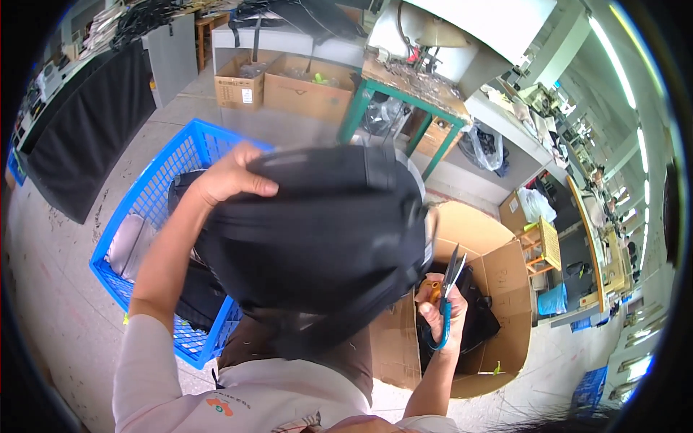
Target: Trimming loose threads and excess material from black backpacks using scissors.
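Gripping black bag [317,231], left hand [229,177]; right hand [442,317] fingers around scissors [449,285], seemingly above cardboard box [498,289].

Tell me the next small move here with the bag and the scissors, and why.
Probably lower the black bag toward the lap and turn it over. The left hand grips its top edge and holds it high, hiding everything under it, while the right hand holds the scissors off to the side above the cardboard box, blades clear of the fabric.
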Demonstrator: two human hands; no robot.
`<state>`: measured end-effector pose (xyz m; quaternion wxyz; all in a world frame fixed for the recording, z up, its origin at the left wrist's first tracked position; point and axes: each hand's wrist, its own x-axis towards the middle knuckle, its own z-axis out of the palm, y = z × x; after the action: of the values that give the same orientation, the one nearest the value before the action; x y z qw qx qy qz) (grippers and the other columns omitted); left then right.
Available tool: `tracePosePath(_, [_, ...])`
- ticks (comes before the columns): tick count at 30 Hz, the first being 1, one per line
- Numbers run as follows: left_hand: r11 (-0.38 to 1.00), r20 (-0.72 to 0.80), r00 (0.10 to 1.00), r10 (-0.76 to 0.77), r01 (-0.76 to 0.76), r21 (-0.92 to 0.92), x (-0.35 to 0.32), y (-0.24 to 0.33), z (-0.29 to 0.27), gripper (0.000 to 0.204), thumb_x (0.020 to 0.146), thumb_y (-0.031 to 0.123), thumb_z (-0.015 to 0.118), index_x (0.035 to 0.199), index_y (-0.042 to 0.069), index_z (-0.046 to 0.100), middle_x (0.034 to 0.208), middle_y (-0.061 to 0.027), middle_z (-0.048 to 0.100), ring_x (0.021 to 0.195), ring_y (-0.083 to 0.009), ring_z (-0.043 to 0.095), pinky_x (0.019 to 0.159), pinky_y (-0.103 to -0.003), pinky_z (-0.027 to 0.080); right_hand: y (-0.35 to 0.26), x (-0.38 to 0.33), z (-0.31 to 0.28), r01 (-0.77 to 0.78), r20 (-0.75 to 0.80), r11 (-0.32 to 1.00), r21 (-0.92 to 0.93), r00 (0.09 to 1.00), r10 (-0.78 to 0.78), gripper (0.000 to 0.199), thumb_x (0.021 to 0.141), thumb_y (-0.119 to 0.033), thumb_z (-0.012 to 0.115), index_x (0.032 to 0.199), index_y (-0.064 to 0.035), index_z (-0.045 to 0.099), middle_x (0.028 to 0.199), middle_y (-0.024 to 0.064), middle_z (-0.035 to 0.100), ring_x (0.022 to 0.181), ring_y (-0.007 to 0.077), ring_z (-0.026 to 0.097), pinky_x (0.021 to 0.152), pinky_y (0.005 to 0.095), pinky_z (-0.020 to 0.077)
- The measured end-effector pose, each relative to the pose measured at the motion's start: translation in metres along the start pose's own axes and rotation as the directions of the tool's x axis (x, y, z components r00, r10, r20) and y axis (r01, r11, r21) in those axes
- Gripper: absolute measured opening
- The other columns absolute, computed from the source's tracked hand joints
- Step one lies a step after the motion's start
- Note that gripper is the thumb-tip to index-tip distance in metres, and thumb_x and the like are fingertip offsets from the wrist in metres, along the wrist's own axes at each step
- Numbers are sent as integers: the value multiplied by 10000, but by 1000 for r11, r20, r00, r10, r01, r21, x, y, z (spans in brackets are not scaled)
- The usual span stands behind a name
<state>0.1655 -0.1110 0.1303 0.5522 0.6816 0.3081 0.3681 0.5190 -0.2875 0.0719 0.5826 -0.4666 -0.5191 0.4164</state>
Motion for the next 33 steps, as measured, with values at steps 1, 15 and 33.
tracePosePath(1, [990, 76, 997, -3, -8, 142, 2, -3, 2, 255, 639, 60, 745, 841, -55, 638, 763, 15, 613, 702, -63, 532, 671, -216, 444, -7, -2, 0, 17, 15, 999, -51, 1000, -16, 550, 670, -162, 790, 1128, -26, 517, 733, -29, 503, 638, 52, 448, 593, 188, 383])
tracePosePath(15, [998, 432, 901, -42, 62, -32, -5, -47, 45, 249, 644, 67, 771, 805, -60, 630, 668, 52, 564, 638, -28, 459, 581, -203, 408, -62, 51, -8, 424, 423, 348, -836, 902, -83, 635, 556, -314, 807, 1071, -81, 517, 807, 138, 516, 728, 328, 557, 649, 411, 463])
tracePosePath(33, [992, 466, 882, -74, 115, -58, -11, -41, 58, 280, 609, 95, 796, 624, 10, 529, 526, 16, 445, 496, -63, 376, 481, -251, 275, -70, 50, -12, 538, 579, 420, -730, 815, -38, 512, 592, -277, 793, 968, -50, 529, 688, 92, 535, 601, 306, 550, 556, 376, 464])
